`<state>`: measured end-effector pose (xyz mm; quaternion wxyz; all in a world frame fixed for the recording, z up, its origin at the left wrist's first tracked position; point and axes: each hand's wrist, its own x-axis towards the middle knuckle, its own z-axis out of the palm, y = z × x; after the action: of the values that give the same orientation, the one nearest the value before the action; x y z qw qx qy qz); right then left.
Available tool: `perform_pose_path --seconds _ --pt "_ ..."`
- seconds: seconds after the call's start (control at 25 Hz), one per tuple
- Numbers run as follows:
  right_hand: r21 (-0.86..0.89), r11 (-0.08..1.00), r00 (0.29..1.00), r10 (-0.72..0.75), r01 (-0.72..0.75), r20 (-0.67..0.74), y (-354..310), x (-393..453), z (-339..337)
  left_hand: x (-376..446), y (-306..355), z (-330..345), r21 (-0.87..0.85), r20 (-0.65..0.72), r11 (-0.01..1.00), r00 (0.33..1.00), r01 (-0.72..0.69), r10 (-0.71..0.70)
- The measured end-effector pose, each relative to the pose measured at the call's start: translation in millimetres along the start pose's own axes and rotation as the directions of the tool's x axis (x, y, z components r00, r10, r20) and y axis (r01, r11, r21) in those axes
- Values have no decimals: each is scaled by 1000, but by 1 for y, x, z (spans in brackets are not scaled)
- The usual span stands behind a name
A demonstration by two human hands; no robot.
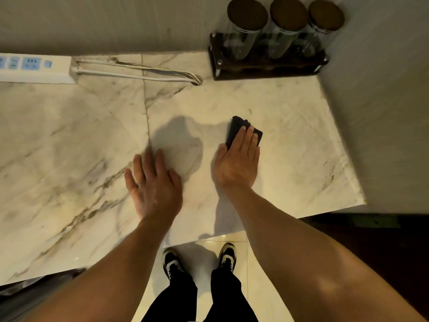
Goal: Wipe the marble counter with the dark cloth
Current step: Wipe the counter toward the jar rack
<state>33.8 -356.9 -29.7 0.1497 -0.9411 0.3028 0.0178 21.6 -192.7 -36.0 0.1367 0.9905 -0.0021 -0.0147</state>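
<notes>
Most of the dark cloth (236, 129) was hidden under my right hand (238, 161); only its far corners poked out past my fingertips, folded and nearly black against the pale stone. My fingers lay flat and close together, pressing it down on the marble counter (301, 135), right of the seam. My left hand (153, 184) rested flat with fingers spread, on bare marble, holding nothing. The power strip (34, 68) ran off the left edge. Three lidded glass jars (284, 29) stood in a dark rack (267, 68) at the back corner, their contents unclear.
</notes>
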Motion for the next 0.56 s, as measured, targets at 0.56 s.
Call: perform_pose_path --seconds 0.56 --pt "-2 996 996 -89 89 -5 45 -74 -4 2 28 -15 0 27 999 999 -33 33"
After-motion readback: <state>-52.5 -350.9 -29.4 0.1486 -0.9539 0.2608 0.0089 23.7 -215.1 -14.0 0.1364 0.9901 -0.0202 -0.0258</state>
